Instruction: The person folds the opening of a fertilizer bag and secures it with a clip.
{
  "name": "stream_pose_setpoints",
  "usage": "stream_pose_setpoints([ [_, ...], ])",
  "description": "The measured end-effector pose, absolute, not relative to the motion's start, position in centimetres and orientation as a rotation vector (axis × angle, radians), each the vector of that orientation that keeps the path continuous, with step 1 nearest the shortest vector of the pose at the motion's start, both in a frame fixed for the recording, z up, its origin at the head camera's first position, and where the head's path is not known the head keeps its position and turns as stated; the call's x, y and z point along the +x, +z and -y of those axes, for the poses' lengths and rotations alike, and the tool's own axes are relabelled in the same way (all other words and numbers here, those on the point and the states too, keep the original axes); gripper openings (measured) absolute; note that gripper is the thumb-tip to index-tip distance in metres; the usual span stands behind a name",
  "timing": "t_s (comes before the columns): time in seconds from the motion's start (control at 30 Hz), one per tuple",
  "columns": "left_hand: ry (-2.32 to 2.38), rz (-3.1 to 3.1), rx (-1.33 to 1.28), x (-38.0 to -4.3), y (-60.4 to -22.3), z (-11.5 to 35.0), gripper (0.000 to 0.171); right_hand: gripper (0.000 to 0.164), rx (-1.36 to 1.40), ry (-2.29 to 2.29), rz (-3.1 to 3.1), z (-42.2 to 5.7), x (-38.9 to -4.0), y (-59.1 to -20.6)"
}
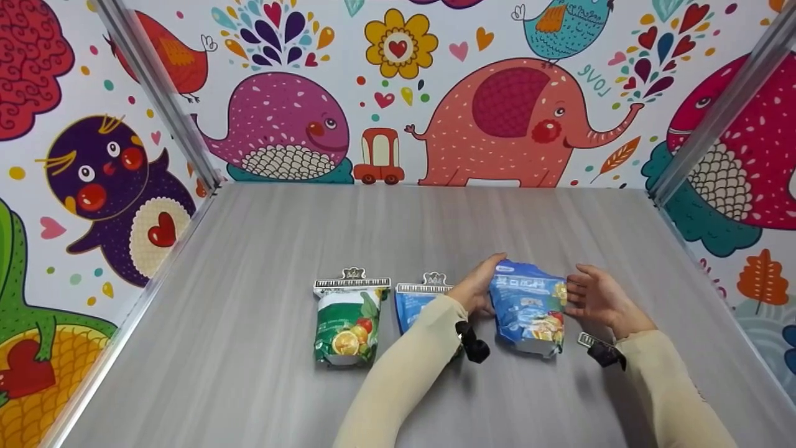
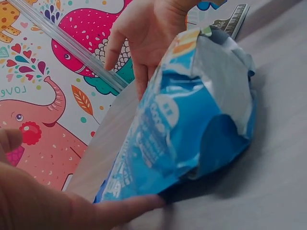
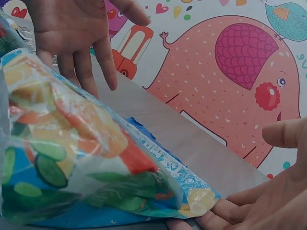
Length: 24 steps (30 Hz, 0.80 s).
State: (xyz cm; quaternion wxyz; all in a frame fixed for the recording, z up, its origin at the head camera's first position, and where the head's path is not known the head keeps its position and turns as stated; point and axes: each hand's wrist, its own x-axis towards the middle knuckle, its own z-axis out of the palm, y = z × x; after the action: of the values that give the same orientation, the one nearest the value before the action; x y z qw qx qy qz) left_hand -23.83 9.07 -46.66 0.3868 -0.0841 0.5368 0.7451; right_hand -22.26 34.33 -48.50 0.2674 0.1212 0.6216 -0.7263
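A blue bag (image 1: pixel 528 308) with fruit pictures lies on the grey table between my two hands, its top end crumpled and without a clip. My left hand (image 1: pixel 476 289) is at its left side, thumb apart and fingers extended along the edge. At the right side, my right hand (image 1: pixel 602 302) has its fingers against the bag's edge, also seen in the right wrist view, with the thumb (image 3: pixel 285 134) held away. Neither hand curls round the bag. A silver clip with a keyboard pattern (image 1: pixel 584 339) lies near my right wrist, partly covered.
A green bag (image 1: pixel 346 326) with fruit pictures stands left, a keyboard-pattern clip (image 1: pixel 352 283) across its top. Beside it, another blue bag (image 1: pixel 410 305) with a similar clip (image 1: pixel 429 286) is partly hidden by my left arm. Printed panels with metal posts (image 1: pixel 168 93) border the table.
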Motion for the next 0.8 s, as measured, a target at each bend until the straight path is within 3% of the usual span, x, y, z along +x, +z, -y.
stream_pose_setpoints([
  [0.13,1.905,-1.411,-0.267,-23.99,-47.12,-9.34,0.071,0.071,0.337,-1.974,-1.661,-34.30,-22.24,-48.57],
  [0.4,1.978,-1.484,-0.421,-23.83,-47.17,-9.55,0.065,0.032,0.337,-2.066,-1.508,-34.60,-22.18,-48.19],
  [0.8,1.979,-1.518,-0.502,-24.10,-46.98,-9.43,0.065,0.025,0.363,-2.096,-1.474,-34.74,-22.07,-48.10],
])
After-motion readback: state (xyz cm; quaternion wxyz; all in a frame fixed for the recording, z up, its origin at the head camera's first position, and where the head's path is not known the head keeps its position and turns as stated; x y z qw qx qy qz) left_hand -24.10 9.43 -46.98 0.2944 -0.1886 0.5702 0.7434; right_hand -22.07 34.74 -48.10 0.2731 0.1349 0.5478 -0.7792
